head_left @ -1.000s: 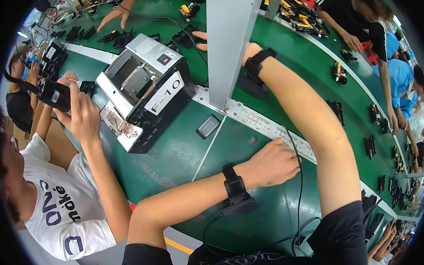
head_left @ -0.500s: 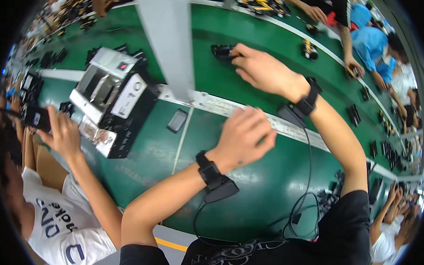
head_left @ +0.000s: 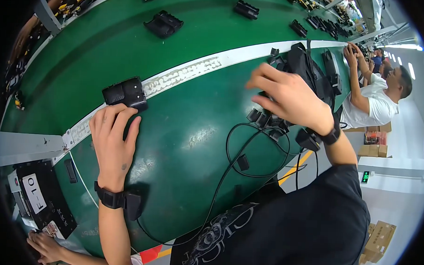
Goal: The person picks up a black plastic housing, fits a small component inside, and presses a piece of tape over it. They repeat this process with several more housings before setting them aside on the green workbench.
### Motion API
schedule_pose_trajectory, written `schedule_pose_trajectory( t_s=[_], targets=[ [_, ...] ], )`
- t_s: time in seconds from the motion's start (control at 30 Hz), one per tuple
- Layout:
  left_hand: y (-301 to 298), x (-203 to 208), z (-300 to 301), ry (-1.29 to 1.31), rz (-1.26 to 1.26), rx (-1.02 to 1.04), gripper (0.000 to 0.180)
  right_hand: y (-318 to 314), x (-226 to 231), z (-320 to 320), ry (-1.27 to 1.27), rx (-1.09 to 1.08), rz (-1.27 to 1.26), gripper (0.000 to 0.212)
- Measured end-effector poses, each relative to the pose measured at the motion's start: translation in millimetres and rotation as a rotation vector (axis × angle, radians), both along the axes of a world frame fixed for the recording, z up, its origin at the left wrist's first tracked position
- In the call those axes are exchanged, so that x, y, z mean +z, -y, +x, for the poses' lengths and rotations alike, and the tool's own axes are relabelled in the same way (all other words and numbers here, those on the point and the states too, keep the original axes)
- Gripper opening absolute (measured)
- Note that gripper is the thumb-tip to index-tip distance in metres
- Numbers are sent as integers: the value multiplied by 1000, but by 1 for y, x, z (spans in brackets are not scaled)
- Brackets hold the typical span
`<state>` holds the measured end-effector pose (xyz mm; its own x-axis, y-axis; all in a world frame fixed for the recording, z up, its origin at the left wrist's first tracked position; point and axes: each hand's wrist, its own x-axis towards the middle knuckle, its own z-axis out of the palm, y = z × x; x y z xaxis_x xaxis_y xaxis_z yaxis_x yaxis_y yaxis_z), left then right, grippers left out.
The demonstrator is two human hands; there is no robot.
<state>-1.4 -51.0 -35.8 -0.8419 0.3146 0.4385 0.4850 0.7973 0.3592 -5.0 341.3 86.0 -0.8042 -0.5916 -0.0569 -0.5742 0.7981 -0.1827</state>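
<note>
My left hand (head_left: 112,140) has its fingertips on the near side of a black plastic housing (head_left: 124,93), which lies across the white metal strip on the green bench. The fingers are bent against it, and the thumb reaches up by its right corner. Farther right, my right hand (head_left: 295,98) is raised with the thumb apart from the fingers, and nothing shows in them. Under and beside it lie several small black plastic pieces (head_left: 261,118), partly hidden by the hand. A black strap device sits on each wrist, with thin black cables (head_left: 227,165) looping over the bench.
More black housings (head_left: 164,24) lie on the green surface beyond the strip (head_left: 186,78). A dark bag (head_left: 307,65) sits at right. A black-and-white machine (head_left: 44,196) stands at lower left by a grey post (head_left: 31,148). Co-workers sit at right and lower left.
The view has swung to the right. My right hand has let go of the black housing and moved over the small black pieces; my left hand is now at a housing by the strip.
</note>
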Motion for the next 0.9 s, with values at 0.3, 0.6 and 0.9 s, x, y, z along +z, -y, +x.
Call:
schedule_pose_trajectory(
  t_s=[0.3,0.6,0.9],
  targets=[
    [-10,10,3,-152,53,24,24,-7,-33,39,152,-208,72,26],
    [-1,-2,1,-126,-1,-4,22,14,-43,15,177,-90,-122,17],
    [0,6,7,-116,10,-165,25,64,-50,-23,131,82,-228,10]
  ],
)
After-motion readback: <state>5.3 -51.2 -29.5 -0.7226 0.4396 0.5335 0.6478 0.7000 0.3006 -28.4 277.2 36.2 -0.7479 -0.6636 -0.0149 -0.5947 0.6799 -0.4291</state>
